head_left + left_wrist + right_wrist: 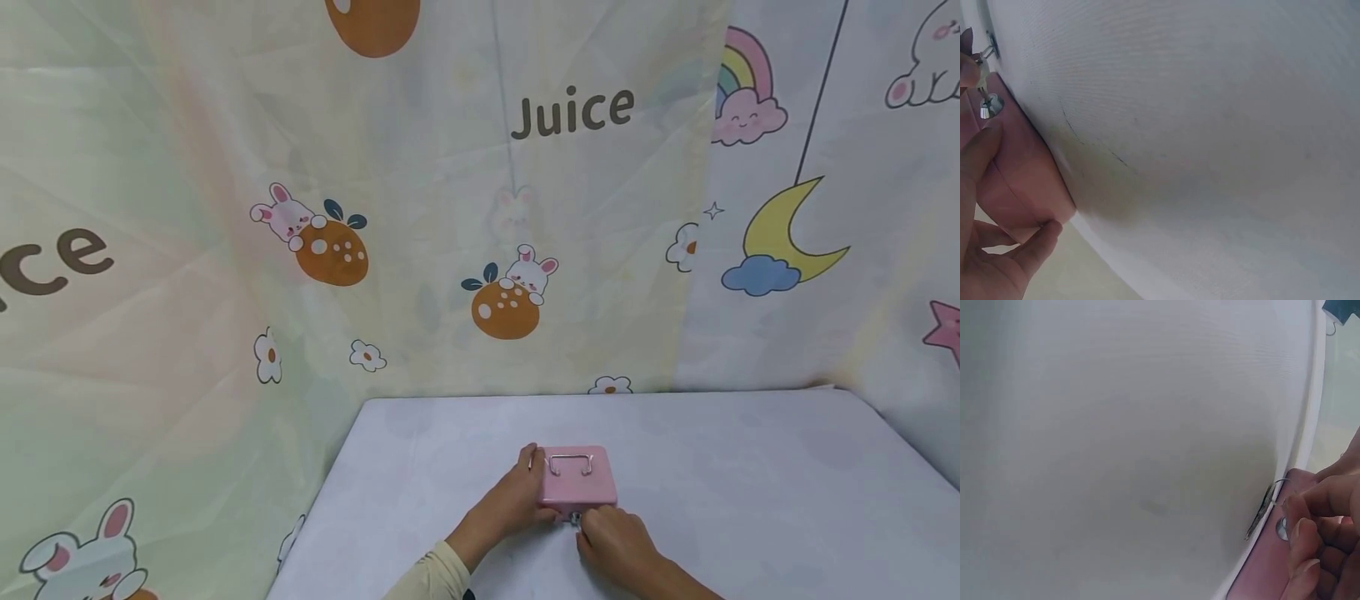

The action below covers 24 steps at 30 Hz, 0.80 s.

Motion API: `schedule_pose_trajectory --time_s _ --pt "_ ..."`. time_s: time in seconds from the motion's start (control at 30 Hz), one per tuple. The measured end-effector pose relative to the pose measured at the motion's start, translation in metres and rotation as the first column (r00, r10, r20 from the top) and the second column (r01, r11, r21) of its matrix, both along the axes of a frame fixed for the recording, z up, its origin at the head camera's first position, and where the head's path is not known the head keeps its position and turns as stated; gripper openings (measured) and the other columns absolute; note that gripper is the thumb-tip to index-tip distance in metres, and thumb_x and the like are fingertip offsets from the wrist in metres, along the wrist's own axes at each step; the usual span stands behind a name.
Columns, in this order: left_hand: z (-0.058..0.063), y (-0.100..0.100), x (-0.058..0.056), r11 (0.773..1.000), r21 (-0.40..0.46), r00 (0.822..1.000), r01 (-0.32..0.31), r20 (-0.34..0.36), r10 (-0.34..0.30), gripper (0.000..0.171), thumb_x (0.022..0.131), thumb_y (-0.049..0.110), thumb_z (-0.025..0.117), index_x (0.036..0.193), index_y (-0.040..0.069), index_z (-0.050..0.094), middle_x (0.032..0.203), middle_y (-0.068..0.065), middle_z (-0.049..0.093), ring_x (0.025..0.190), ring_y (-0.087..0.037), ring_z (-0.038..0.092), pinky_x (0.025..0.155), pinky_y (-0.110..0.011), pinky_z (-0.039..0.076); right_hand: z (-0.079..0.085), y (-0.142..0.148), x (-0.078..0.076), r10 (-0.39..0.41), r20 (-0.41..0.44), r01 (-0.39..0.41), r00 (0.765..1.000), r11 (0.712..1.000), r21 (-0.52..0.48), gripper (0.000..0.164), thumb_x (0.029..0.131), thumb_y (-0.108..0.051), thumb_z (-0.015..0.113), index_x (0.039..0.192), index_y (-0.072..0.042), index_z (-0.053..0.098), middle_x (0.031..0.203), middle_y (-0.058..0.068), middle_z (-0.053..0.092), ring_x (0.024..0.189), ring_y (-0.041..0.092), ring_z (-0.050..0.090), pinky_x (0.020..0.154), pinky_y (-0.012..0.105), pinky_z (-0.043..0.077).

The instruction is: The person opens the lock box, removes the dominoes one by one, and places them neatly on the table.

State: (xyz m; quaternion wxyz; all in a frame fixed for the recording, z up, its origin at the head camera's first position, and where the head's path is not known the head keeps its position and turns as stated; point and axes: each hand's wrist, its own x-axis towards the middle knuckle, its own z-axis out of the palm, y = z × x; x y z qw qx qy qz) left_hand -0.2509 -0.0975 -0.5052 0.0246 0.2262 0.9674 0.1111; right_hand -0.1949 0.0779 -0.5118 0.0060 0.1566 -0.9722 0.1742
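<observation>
A small pink cash box (577,490) with a silver carry handle (572,457) on its lid sits on the white table. My left hand (513,502) grips its left side, thumb at the front face and fingers around the side and far corner. At the front, my right hand (621,542) pinches a key (983,76) whose shaft is at the round silver lock (991,107). The right fingers partly cover the key. A second key (1260,512) dangles from the thin ring (1282,480) beside the box front. The lid is down.
The white-covered table (750,483) extends around the box on all sides. Behind it and to the left hang printed fabric walls (435,167) with bunnies, oranges and flowers.
</observation>
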Motion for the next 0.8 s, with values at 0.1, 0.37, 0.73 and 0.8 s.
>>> schedule_pose_trajectory --time_s 0.1,0.37,0.73,0.8 --pt "0.0006 0.0007 0.0000 1.000 0.000 1.000 0.002 0.006 -0.002 0.103 0.080 0.044 0.083 0.154 -0.002 0.027 0.157 -0.022 0.033 0.130 -0.029 0.058 0.102 -0.030 0.051 0.0015 -0.0011 0.0003 -0.010 -0.001 0.010 1.000 1.000 0.018 0.034 0.083 -0.009 0.072 0.058 -0.013 0.051 0.056 -0.005 0.040 0.056 0.011 0.034 0.049 0.028 0.030" --pt "0.0017 0.0002 0.0006 1.000 -0.022 0.999 0.022 -0.025 -0.023 0.101 0.081 0.043 0.082 0.153 -0.005 0.029 0.156 -0.024 0.034 0.128 -0.030 0.059 0.100 -0.028 0.051 0.0023 -0.0025 -0.0002 -0.022 0.018 0.022 1.000 0.999 0.028 0.033 0.084 -0.010 0.074 0.059 -0.012 0.053 0.055 -0.005 0.042 0.055 0.011 0.035 0.049 0.028 0.032" --pt "-0.0011 -0.0017 0.0002 1.000 -0.013 1.000 0.009 -0.018 -0.009 0.100 0.080 0.043 0.082 0.153 -0.002 0.031 0.156 -0.024 0.034 0.128 -0.030 0.059 0.101 -0.029 0.051 0.0030 -0.0044 -0.0017 -0.017 0.076 0.016 0.997 1.000 0.020 0.025 0.085 -0.013 0.077 0.067 -0.011 0.060 0.056 -0.005 0.046 0.055 0.010 0.040 0.050 0.027 0.035" --pt "-0.0015 -0.0014 -0.0002 1.000 -0.008 1.000 0.007 -0.013 -0.007 0.100 0.081 0.043 0.082 0.154 -0.002 0.031 0.157 -0.024 0.034 0.128 -0.030 0.059 0.101 -0.029 0.051 0.0039 -0.0047 -0.0013 -0.017 0.072 0.016 0.997 1.000 0.019 0.024 0.085 -0.013 0.078 0.067 -0.011 0.061 0.057 -0.005 0.047 0.056 0.010 0.040 0.051 0.028 0.036"
